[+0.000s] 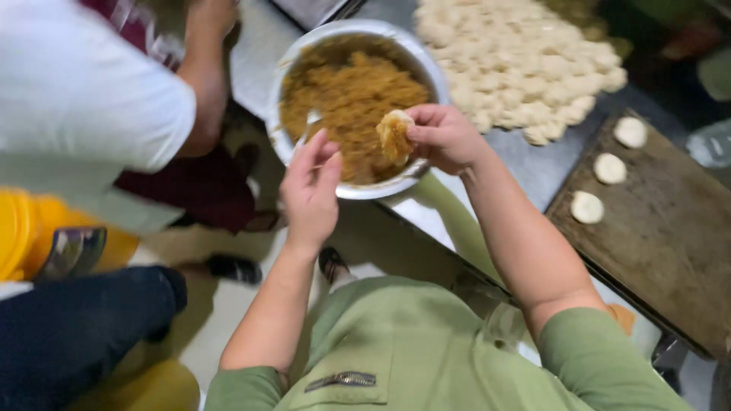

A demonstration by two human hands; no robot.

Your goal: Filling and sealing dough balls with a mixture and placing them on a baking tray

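Steel table (533,171), metal bowl (283,144), dough heap (518,61), wood board (670,243)

It was a working food kitchen, likely a commercial one. A big metal bowl (430,72) of brown filling sat on a steel counter (533,164), beside a large heap of dough pieces (518,61) and a worn wooden board (670,228) carrying three dough rounds (609,168).

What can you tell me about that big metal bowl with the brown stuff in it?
The metal bowl is round, shiny and silver-coloured, with a thin rolled rim. It sits near the edge of a grey counter, heaped with crumbly golden-brown filling. A spoon rests in the filling at the near side. The right hand holds a filled piece of dough over its rim; the left hand hovers just in front.
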